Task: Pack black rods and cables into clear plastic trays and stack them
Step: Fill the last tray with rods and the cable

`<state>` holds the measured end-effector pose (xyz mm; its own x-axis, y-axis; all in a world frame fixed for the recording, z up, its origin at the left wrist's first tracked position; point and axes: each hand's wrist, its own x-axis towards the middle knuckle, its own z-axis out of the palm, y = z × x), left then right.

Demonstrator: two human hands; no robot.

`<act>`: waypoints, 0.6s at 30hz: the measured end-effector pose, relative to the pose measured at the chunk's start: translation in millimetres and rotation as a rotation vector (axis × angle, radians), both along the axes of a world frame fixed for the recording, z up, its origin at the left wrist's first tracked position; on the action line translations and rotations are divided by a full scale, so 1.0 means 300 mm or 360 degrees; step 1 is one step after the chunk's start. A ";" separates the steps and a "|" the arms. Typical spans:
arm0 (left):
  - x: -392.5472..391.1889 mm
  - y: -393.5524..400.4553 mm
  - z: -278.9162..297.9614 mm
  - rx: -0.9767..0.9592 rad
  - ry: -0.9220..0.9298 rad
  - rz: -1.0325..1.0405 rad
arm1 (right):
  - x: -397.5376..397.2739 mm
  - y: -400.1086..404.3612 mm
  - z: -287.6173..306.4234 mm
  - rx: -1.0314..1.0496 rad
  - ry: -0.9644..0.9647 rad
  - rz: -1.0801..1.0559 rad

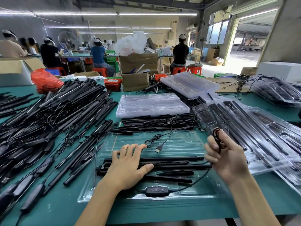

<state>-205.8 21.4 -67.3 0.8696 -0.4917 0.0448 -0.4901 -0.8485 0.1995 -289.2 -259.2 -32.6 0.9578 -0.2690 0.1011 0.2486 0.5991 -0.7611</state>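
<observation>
The clear plastic tray [184,141] lies open on the green counter [65,207] directly before the person, and the black rods [172,162] in it run left to right across its near half. The left hand [128,167] presses flat on their left portion, fingers spread and straight, thumb along the rods. The right hand [228,160] is raised above the tray's right edge, its fingers pinching a small coil of thin black cable [217,138]. That cable trails down past the rods' right ends to the black inline controller [157,191] at the tray's near edge. The loose USB plug [158,149] lies farther in, nearer the left hand's fingertips. The coil probably goes down and left into the tray.
</observation>
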 end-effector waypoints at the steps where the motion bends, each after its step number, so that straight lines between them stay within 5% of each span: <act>1: 0.001 0.000 0.001 0.0001 0.0004 0.0002 | -0.007 -0.005 -0.003 -0.0182 0.0005 0.0002; 8: -0.003 -0.001 0.005 0.0006 0.0021 0.0008 | -0.034 0.026 -0.042 -0.1179 0.0318 0.0210; 13: -0.008 0.003 0.011 -0.0110 0.0067 -0.0010 | -0.029 0.049 -0.033 -0.1784 0.0117 0.0379; 18: -0.012 -0.003 0.012 -0.0137 0.0047 0.0022 | -0.052 0.047 -0.039 -0.2056 0.0084 0.0432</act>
